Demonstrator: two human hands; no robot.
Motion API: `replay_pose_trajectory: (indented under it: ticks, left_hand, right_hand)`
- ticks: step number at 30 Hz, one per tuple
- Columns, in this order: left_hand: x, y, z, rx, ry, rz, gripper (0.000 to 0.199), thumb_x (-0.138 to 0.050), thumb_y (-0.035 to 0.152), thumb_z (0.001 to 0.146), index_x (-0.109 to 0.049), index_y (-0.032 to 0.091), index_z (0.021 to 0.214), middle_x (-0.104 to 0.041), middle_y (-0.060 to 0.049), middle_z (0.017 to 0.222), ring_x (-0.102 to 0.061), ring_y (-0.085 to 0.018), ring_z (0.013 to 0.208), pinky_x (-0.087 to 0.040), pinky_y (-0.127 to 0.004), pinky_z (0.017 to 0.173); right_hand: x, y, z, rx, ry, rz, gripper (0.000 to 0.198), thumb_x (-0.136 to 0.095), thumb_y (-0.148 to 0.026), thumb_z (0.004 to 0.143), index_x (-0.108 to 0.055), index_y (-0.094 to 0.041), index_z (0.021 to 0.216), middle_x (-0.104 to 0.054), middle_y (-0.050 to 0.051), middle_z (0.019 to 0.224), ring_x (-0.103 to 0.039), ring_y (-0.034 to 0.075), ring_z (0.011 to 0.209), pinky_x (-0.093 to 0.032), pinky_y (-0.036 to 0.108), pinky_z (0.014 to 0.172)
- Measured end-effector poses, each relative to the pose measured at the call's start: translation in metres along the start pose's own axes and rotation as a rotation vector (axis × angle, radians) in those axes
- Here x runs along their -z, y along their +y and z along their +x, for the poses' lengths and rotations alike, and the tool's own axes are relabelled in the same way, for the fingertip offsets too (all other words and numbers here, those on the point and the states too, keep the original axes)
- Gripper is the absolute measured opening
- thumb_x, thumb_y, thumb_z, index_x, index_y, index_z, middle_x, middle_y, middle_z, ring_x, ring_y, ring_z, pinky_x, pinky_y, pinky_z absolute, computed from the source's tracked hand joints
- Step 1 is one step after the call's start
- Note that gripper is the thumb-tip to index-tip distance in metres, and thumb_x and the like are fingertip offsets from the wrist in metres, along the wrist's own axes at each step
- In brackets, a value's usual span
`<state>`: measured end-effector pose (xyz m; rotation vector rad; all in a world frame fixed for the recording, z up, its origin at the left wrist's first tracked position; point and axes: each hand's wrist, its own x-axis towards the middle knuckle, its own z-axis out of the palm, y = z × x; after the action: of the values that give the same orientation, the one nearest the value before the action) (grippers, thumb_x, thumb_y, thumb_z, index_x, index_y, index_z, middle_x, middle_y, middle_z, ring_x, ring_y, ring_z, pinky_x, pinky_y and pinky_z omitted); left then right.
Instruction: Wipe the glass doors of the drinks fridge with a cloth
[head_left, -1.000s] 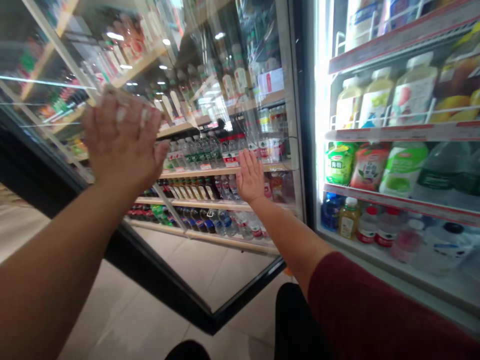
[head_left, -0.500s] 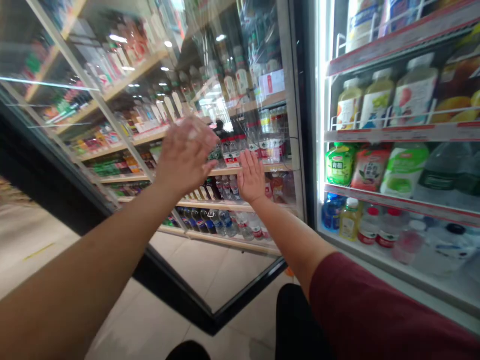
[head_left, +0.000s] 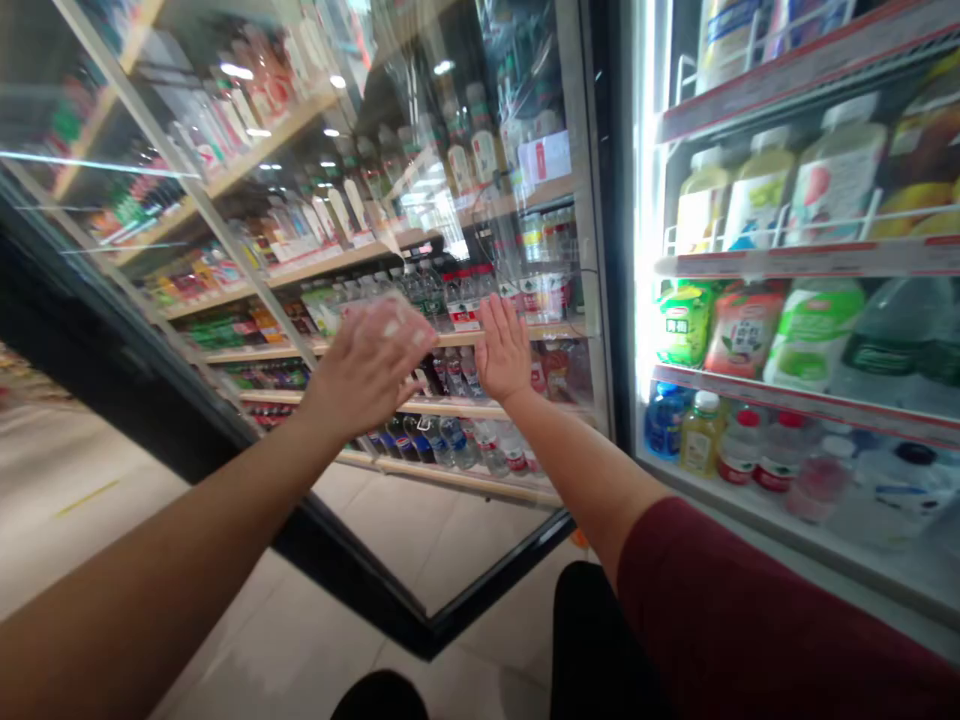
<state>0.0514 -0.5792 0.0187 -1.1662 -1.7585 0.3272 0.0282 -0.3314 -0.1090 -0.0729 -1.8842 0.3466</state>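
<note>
My left hand (head_left: pixel 358 370) presses a pinkish-white cloth (head_left: pixel 401 318) against the glass door (head_left: pixel 442 500) of a drinks fridge. Motion blurs that hand, and its palm hides most of the cloth. To its right, my right hand (head_left: pixel 504 350) lies flat on the same pane, fingers extended, with nothing in it. The door stands swung out, with a black frame (head_left: pixel 360 590) around its lower corner.
On the right, the lit fridge holds several bottles (head_left: pixel 757 190) and drink pouches (head_left: pixel 746 330) on wire-fronted shelves. Behind the glass, wooden shelves (head_left: pixel 405 465) carry rows of bottled drinks. Below are pale floor tiles (head_left: pixel 225 650) and my dark-clad knees (head_left: pixel 592 640).
My left hand has slid down the glass with the cloth, slightly to the left. My right hand stays flat in nearly the same spot.
</note>
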Motion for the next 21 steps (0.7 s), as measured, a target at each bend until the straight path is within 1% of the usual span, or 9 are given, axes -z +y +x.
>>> replay_pose_trajectory:
  ticks: [2, 3, 7, 9, 11, 14, 16, 19, 21]
  left_hand:
    - [0.003, -0.008, -0.009, -0.073, -0.002, 0.024, 0.059, -0.054, 0.037, 0.109, -0.043, 0.034, 0.167, -0.039, -0.002, 0.173, -0.023, -0.03, 0.166, -0.024, -0.056, 0.137]
    - [0.009, -0.018, -0.01, -0.029, 0.042, 0.053, 0.061, -0.056, 0.038, 0.109, -0.042, 0.034, 0.167, -0.037, -0.003, 0.174, -0.02, -0.033, 0.166, -0.021, -0.06, 0.137]
    - [0.038, -0.042, -0.01, 0.351, 0.224, 0.116, 0.069, -0.052, 0.041, 0.11, -0.026, 0.027, 0.173, -0.014, -0.006, 0.181, -0.005, -0.049, 0.164, -0.006, -0.08, 0.129]
    - [0.032, -0.024, -0.028, 0.37, 0.189, 0.087, 0.07, -0.046, 0.037, 0.112, -0.018, 0.023, 0.174, -0.006, -0.008, 0.182, 0.001, -0.052, 0.163, -0.006, -0.083, 0.126]
    - [0.013, 0.007, -0.055, 0.149, 0.153, 0.073, 0.075, -0.049, 0.035, 0.109, -0.019, 0.017, 0.175, -0.009, -0.015, 0.18, 0.004, -0.05, 0.164, -0.01, -0.084, 0.128]
    - [-0.01, 0.04, -0.09, -0.132, -0.006, 0.024, 0.066, -0.056, 0.035, 0.108, -0.035, 0.039, 0.171, -0.038, 0.001, 0.172, -0.023, -0.026, 0.165, -0.032, -0.05, 0.138]
    - [-0.011, 0.04, -0.097, -0.105, -0.05, 0.047, 0.069, -0.059, 0.036, 0.108, -0.033, 0.039, 0.172, -0.041, 0.0, 0.171, -0.023, -0.027, 0.165, -0.03, -0.051, 0.138]
    - [-0.006, 0.032, -0.098, 0.158, -0.003, 0.134, 0.083, -0.064, 0.035, 0.105, -0.02, 0.032, 0.176, -0.027, -0.009, 0.176, -0.007, -0.04, 0.167, -0.021, -0.073, 0.134]
    - [-0.013, 0.042, -0.107, 0.224, 0.031, 0.123, 0.089, -0.067, 0.035, 0.103, -0.017, 0.027, 0.176, -0.021, -0.013, 0.177, 0.001, -0.042, 0.167, -0.016, -0.078, 0.132]
  right_hand:
    - [-0.001, 0.0, 0.0, 0.0, -0.003, -0.002, 0.065, -0.024, -0.033, 0.11, -0.031, -0.016, 0.173, -0.023, 0.008, 0.18, -0.013, 0.023, 0.171, -0.02, 0.052, 0.14]
    - [-0.002, 0.001, 0.0, 0.002, -0.004, -0.004, 0.066, -0.023, -0.033, 0.11, -0.031, -0.016, 0.173, -0.023, 0.008, 0.18, -0.013, 0.023, 0.171, -0.02, 0.052, 0.141]
    - [-0.005, 0.003, 0.0, 0.011, 0.016, 0.01, 0.066, -0.023, -0.035, 0.11, -0.031, -0.016, 0.172, -0.025, 0.008, 0.18, -0.013, 0.022, 0.171, -0.021, 0.052, 0.14]
    - [-0.006, 0.004, 0.0, 0.014, 0.035, 0.023, 0.065, -0.022, -0.035, 0.11, -0.032, -0.016, 0.172, -0.026, 0.008, 0.179, -0.013, 0.022, 0.171, -0.02, 0.052, 0.14]
    - [-0.006, 0.005, 0.0, 0.018, 0.041, 0.021, 0.065, -0.022, -0.035, 0.111, -0.032, -0.016, 0.172, -0.026, 0.008, 0.179, -0.013, 0.021, 0.171, -0.02, 0.051, 0.14]
    - [-0.005, 0.004, 0.0, 0.02, 0.029, -0.014, 0.065, -0.022, -0.036, 0.111, -0.032, -0.016, 0.172, -0.025, 0.008, 0.18, -0.013, 0.021, 0.171, -0.021, 0.05, 0.14]
    - [-0.005, 0.004, 0.0, 0.015, 0.016, -0.037, 0.065, -0.023, -0.036, 0.112, -0.032, -0.016, 0.172, -0.023, 0.008, 0.18, -0.013, 0.021, 0.171, -0.021, 0.049, 0.14]
    - [-0.005, 0.004, 0.0, 0.011, 0.016, -0.036, 0.065, -0.023, -0.036, 0.112, -0.031, -0.016, 0.173, -0.023, 0.007, 0.18, -0.013, 0.021, 0.171, -0.02, 0.049, 0.141]
    - [-0.006, 0.004, 0.0, 0.015, 0.029, -0.01, 0.065, -0.023, -0.036, 0.111, -0.031, -0.017, 0.173, -0.025, 0.007, 0.18, -0.012, 0.021, 0.171, -0.019, 0.05, 0.141]
